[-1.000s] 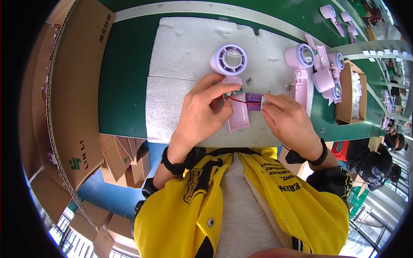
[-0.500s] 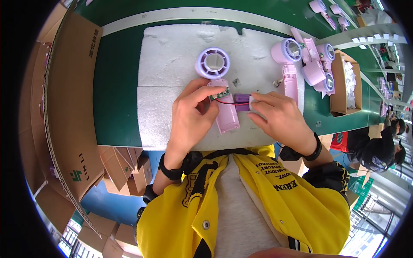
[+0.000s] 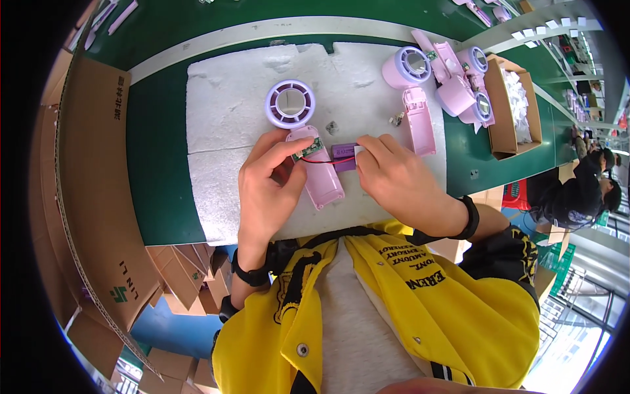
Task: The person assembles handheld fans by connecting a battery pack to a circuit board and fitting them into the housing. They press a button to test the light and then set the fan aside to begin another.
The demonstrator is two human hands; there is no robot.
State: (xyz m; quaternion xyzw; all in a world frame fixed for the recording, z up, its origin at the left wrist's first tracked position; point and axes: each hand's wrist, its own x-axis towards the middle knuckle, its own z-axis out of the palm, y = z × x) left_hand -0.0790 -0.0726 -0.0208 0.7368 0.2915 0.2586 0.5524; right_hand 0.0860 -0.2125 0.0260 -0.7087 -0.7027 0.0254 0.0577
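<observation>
A pink handle shell [image 3: 323, 184] of a small hand-held fan lies on a white foam board [image 3: 223, 105], joined to a round lilac fan head [image 3: 291, 104]. My left hand [image 3: 270, 187] grips the shell's upper part, thumb and forefinger at a green circuit board [image 3: 312, 148]. Red and black wires [image 3: 326, 161] run from that board toward a purple battery [image 3: 343, 157] lying beside the shell. My right hand [image 3: 403, 180] has its fingertips closed on a small white piece [image 3: 358, 152] at the battery's right end. Part of that piece is hidden by the fingers.
Another pink shell [image 3: 420, 125] and a fan head [image 3: 407, 67] sit at the board's right, by more fan parts [image 3: 457, 95]. Beyond stands a cardboard box [image 3: 502, 131] of white pieces. A tall carton [image 3: 98, 177] borders the left. A co-worker [image 3: 577, 190] is at far right.
The view has shifted, so the board appears farther left. My right fingers have drawn together on the white piece at the battery's end. My left hand keeps its hold on the shell.
</observation>
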